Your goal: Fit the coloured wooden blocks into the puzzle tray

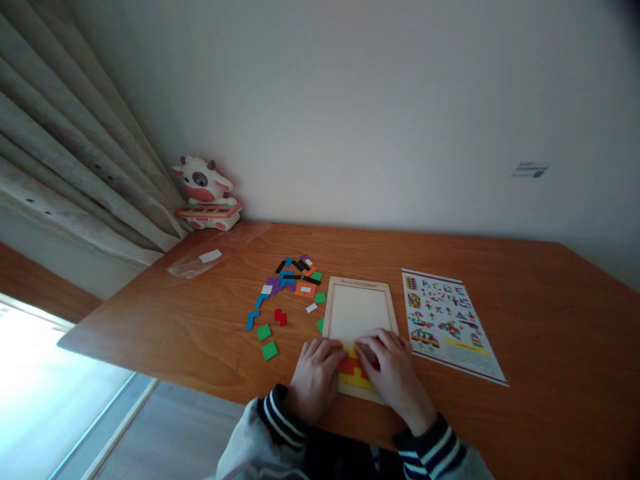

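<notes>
A shallow wooden puzzle board (357, 283) lies in front of me, with yellow pieces (355, 381) and red pieces (349, 365) fitted along its near end. From the left edge, my left hand (316, 375) rests over the board, its bent thumb and forefinger closed at a yellow puzzle piece (351, 349). My right hand (393, 375) reaches in from the other side with curled fingers, thumb and fingertips at the same yellow piece. The fingers partly cover the pieces under them.
Loose coloured pieces (305, 289) are scattered left of the board, with green squares (269, 351) nearer me. A printed pattern sheet (450, 320) lies at the right. A toy cow with a keyboard (207, 193) and a clear plastic bag (193, 267) are at the far left.
</notes>
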The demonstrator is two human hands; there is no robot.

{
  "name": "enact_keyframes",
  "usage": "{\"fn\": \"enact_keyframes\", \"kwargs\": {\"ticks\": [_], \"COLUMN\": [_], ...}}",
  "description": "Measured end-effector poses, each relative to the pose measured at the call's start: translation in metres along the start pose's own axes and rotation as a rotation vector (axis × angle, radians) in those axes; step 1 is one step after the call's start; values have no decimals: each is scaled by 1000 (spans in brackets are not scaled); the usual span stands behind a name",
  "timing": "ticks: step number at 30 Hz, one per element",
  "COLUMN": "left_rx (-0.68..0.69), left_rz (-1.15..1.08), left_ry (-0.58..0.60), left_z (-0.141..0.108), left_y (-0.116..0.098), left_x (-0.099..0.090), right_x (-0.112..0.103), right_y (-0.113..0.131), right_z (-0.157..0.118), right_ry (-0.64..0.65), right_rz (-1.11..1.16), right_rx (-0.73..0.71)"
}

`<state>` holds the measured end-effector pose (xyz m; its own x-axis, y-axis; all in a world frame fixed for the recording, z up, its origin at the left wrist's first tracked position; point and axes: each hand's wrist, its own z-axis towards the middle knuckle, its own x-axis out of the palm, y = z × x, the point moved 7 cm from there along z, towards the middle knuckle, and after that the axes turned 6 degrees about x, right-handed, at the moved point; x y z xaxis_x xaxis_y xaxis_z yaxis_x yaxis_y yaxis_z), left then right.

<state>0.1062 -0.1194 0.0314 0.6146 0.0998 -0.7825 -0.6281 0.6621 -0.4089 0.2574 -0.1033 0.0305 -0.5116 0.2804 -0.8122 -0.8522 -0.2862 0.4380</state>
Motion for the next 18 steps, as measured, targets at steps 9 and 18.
{"fn": "enact_keyframes", "kwargs": {"ticks": [9, 18], "left_rx": [36, 200], "left_rz": [-17, -82], "left_ry": [-2, 35], "left_z": [0, 3], "left_y": [-4, -19], "left_x": [-4, -7], "right_x": [-14, -31], "right_y": [10, -19], "right_z": [-24, -50], "right_ry": [-112, -274], "right_rz": [7, 98], "right_rx": [-128, 53]}}
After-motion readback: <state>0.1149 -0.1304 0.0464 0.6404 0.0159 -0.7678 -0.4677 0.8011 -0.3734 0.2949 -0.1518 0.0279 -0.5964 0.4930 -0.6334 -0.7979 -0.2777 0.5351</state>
